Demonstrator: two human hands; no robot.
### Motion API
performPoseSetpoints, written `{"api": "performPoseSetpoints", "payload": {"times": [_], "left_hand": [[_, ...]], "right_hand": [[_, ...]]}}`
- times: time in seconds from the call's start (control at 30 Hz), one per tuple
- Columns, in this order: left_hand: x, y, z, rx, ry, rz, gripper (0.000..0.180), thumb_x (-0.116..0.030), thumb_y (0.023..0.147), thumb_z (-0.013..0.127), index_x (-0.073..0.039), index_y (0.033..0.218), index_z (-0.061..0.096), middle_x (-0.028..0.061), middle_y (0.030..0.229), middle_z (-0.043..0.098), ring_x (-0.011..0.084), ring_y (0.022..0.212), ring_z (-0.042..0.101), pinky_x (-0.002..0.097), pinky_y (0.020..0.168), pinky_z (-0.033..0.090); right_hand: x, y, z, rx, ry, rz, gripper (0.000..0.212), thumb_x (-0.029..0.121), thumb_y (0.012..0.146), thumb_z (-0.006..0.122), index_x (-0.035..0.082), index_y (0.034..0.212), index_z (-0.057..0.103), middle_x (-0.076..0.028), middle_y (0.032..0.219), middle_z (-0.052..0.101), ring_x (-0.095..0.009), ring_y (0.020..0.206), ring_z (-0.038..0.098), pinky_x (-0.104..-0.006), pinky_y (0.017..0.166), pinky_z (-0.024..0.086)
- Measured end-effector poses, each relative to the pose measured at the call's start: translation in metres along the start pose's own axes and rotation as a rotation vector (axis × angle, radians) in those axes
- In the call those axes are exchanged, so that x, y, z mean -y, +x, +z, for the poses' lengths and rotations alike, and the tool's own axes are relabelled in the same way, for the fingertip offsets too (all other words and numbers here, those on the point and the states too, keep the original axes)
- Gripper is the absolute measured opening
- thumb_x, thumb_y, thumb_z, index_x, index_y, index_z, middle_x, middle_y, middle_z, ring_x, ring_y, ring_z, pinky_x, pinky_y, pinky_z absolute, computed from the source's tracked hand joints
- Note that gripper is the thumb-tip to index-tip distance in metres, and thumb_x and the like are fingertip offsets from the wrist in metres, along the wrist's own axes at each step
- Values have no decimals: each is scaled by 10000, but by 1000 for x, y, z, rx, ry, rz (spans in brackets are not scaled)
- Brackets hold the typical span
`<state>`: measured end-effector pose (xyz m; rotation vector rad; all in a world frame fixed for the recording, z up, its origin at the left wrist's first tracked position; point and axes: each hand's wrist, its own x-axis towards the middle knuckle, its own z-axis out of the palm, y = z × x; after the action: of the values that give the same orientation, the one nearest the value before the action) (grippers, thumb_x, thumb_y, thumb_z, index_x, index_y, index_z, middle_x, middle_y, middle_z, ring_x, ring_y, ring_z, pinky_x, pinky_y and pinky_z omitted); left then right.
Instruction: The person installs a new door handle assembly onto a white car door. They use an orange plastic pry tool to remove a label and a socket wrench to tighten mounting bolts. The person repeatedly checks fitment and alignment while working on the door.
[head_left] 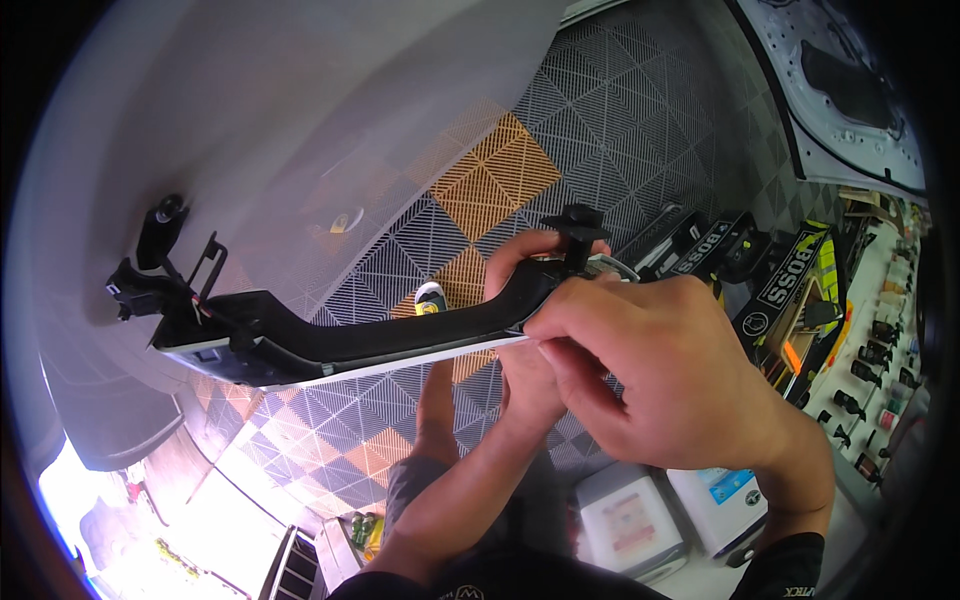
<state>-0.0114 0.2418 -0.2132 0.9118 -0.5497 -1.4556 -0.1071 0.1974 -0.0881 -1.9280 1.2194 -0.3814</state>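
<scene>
Trim strip (330,350), long, black and curved with a pale lower edge, is held up in front of me at its right end by both hands. My left grip (530,330) wraps that end from behind, fingers closed on it. My right grip (650,370) pinches the pale edge in front, thumb and fingertips (540,325) tight together on the strip. A black clip (577,228) stands up just above both grips. From them the strip runs away to the left, ending in a bracket with wires (160,290). Below the grips lie grey and orange floor tiles (490,180), and white canisters (630,520) sit under my right wrist.
</scene>
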Motion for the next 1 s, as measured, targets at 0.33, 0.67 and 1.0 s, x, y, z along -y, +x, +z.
{"api": "performPoseSetpoints", "payload": {"times": [0.33, 0.67, 1.0], "left_hand": [[3, -4, -8, -14, -5, -32, 508, -97, 905, 794, -24, 1306, 491, 143, 1120, 717, 190, 980, 725, 329, 860, 596], [4, 0, -21, 89, 482, 390, 430, -40, 886, 799, -24, 1258, 583, 103, 1127, 694, 161, 980, 716, 296, 832, 585], [-31, -10, -16, 26, 512, 11, 453, 24, 901, 762, -48, 1308, 575, 115, 1136, 699, 163, 987, 701, 307, 841, 582]], "right_hand": [[0, 11, -2, 22, -52, -106, 240, -18, 779, 737, 74, 985, 652, -70, 778, 663, -304, 607, 662, -379, 526, 517], [-3, 32, -13, 253, -15, -168, 151, 5, 776, 720, 47, 876, 615, -104, 764, 652, -323, 617, 653, -406, 524, 502], [16, 23, 5, 238, -312, -232, 183, 62, 754, 700, 46, 876, 565, -71, 791, 647, -261, 638, 692, -381, 523, 543]]}}
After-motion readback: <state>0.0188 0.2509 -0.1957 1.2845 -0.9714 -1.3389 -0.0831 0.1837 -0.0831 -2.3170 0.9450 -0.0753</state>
